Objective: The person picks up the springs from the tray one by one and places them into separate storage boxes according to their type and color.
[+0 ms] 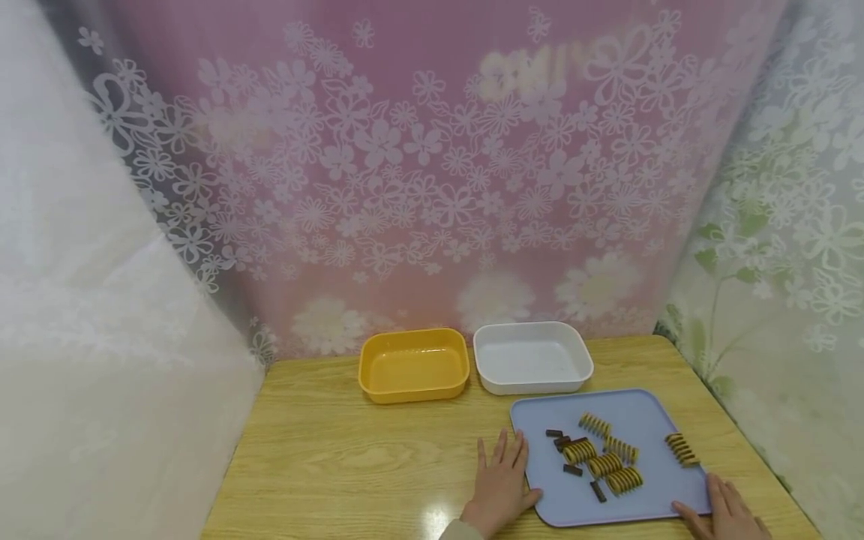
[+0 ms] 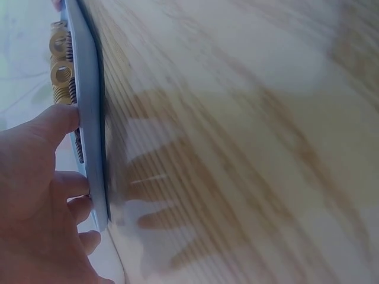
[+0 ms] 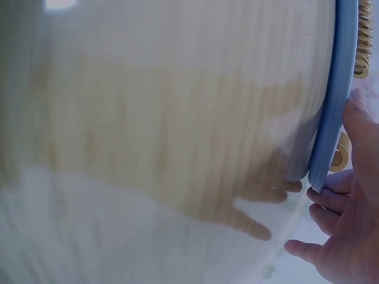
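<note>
A blue tray (image 1: pixel 655 495) lies on the table's right side. Several yellow coil springs (image 1: pixel 625 480) with dark gaps are on it, mostly clustered near its middle. One more spring (image 1: pixel 682 449) lies by the right rim. Among the left ones are several small dark springs (image 1: pixel 572 470), ribbed in the left wrist view. My left hand (image 1: pixel 499 484) touches the tray's left edge, its fingers extended and its thumb at the rim. At the near right corner, my right hand (image 1: pixel 729 517) rests with its thumb over the rim and its fingers along the outside.
Behind the tray stands a white container (image 1: pixel 533 388), with a yellow container (image 1: pixel 413 395) to its left. Both have low walls. The wooden table (image 1: pixel 351 457) is bordered by flower-patterned curtains (image 1: pixel 432 195) at the back and both sides.
</note>
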A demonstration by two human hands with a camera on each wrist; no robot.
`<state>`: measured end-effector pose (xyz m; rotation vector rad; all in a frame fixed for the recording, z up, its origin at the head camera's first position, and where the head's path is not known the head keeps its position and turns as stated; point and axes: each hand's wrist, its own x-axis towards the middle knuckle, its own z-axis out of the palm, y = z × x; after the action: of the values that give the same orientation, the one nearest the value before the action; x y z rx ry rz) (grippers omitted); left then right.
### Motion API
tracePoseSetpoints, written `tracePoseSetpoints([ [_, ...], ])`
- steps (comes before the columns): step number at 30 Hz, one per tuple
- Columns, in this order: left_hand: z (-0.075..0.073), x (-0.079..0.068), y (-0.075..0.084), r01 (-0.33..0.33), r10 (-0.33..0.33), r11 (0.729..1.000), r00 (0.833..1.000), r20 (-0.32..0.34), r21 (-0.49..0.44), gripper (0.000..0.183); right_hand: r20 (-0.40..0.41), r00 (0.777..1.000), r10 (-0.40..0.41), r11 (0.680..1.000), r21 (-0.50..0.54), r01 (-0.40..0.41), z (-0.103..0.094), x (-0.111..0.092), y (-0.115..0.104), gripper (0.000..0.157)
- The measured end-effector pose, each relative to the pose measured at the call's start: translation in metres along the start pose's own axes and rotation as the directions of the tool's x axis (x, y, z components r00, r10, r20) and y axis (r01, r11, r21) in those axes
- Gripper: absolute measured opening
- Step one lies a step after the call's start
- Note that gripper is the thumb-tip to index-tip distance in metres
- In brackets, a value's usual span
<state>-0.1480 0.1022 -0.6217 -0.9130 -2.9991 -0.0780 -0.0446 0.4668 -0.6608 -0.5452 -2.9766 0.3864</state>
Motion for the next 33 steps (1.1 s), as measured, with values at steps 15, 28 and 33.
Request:
tracePoseSetpoints([
  [15,-0.003,-0.009,-0.014,0.001,0.0,1.0,1.0,-0.015,0.001,0.081,-0.176,0.977,-0.116,0.991,0.044,0.126,0.012,-0.006,-0.013,0.096],
  [28,0.0,-0.017,-0.026,0.002,-0.003,0.999,1.0,-0.014,-0.045,0.08,-0.147,0.977,-0.157,0.986,0.036,0.164,0.012,-0.006,-0.024,0.094],
  [33,0.0,-0.019,-0.03,-0.002,0.001,0.998,1.0,-0.021,-0.063,0.08,0.072,0.975,-0.211,0.978,0.006,0.211,-0.005,0.012,-0.015,0.086],
])
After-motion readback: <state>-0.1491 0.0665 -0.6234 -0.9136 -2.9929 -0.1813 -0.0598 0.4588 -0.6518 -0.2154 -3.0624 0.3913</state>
